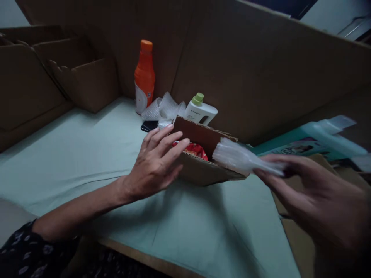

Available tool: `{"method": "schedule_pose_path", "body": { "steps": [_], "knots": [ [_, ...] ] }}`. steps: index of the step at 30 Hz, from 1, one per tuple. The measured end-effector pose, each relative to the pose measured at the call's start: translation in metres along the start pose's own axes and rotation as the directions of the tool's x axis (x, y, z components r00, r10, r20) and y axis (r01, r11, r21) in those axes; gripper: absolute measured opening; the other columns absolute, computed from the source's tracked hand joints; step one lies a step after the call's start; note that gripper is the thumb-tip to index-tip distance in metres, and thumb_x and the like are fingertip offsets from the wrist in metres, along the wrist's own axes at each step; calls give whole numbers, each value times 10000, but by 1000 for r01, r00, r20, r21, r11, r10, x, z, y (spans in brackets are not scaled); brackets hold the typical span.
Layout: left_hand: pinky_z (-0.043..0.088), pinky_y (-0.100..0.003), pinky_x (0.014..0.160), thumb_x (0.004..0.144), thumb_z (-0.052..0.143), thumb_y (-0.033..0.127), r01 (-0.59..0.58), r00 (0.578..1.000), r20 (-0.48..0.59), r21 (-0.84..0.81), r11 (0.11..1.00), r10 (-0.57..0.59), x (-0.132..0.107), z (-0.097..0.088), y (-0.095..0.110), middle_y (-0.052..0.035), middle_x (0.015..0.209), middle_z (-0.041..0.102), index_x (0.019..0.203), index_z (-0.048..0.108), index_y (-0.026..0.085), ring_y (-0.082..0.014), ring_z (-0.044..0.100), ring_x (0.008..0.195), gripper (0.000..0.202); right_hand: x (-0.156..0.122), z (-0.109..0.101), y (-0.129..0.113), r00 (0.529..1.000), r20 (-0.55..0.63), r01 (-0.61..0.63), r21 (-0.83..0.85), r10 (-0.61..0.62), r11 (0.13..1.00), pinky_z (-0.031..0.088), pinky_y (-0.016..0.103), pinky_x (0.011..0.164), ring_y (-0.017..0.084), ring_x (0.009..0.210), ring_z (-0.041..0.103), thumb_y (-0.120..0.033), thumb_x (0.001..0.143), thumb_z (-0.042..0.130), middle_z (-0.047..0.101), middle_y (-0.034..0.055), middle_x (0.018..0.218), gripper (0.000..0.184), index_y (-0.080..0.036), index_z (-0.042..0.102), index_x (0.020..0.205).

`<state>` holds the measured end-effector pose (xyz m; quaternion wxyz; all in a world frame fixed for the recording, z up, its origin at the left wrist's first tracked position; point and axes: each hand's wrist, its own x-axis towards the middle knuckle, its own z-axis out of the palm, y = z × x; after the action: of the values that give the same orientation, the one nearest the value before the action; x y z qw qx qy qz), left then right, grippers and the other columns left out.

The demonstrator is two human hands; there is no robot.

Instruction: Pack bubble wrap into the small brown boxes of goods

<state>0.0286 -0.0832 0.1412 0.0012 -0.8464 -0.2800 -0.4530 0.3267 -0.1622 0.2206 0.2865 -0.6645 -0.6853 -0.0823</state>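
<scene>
A small open cardboard box [207, 173] stands on the pale green cloth, with a red packet [197, 150] partly visible inside. My left hand [155, 162] lies over the box's left end with its fingers stretched out. Between the thumb and fingers of my right hand [313, 197] is a folded piece of translucent plastic wrap [239, 156], possibly bubble wrap. Its far end hangs over the right part of the box opening. My right hand is somewhat blurred.
Behind the box are an orange bottle [145, 77], crumpled bubble wrap [165, 108], a dark flat object [148, 126] and a white bottle with a green cap [199, 110]. A teal jug [310, 139] lies at right. Larger cardboard boxes [95, 83] stand at left.
</scene>
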Motion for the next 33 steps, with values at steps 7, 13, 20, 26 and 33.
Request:
{"method": "schedule_pose_path", "body": {
  "steps": [7, 13, 20, 26, 33],
  "knots": [
    [417, -525, 1114, 949, 538, 68, -41, 999, 18, -2, 999, 41, -3, 25, -12, -63, 924, 729, 1055, 691, 158, -223, 665, 1020, 207, 83, 60, -1, 752, 657, 392, -511, 52, 765, 266, 282, 534, 187, 714, 652, -273, 889, 601, 717, 73, 910, 152, -218, 743, 879],
    [420, -519, 1110, 942, 562, 73, -39, 999, 25, -26, 999, 40, 0, 28, -12, -57, 905, 713, 1051, 681, 161, -213, 647, 976, 184, 94, 102, -12, 573, 802, 397, -450, 167, 800, 305, 282, 526, 226, 694, 686, -158, 863, 553, 741, 87, 818, 226, -231, 766, 861],
    [393, -534, 1182, 912, 647, 181, 81, 990, -109, -80, 994, -89, -13, 17, -22, -128, 1462, 520, 1495, 429, 273, -298, 462, 1403, 630, 44, 17, 28, 977, 213, 72, -246, -18, 967, 480, 303, 643, 205, 721, 691, -427, 876, 568, 783, 63, 986, 361, -234, 760, 1114],
    [373, -605, 1186, 920, 615, 393, 559, 826, 287, -302, 772, -486, -60, 33, -38, -147, 1652, 303, 1604, 242, 286, -347, 333, 1512, 786, -44, 46, 45, 900, 216, -407, 102, 379, 908, 523, 329, 591, 210, 630, 656, -538, 739, 663, 779, 78, 940, 427, -207, 729, 1001],
    [370, -544, 1208, 880, 623, 360, 657, 747, 407, -571, 492, -525, -53, 84, -26, -184, 1675, 270, 1629, 128, 201, -328, 326, 1527, 911, -41, 128, 38, 852, 313, -506, 291, 419, 812, 505, 360, 622, 274, 727, 666, -583, 673, 629, 747, 118, 800, 460, -166, 639, 867]
  ]
}}
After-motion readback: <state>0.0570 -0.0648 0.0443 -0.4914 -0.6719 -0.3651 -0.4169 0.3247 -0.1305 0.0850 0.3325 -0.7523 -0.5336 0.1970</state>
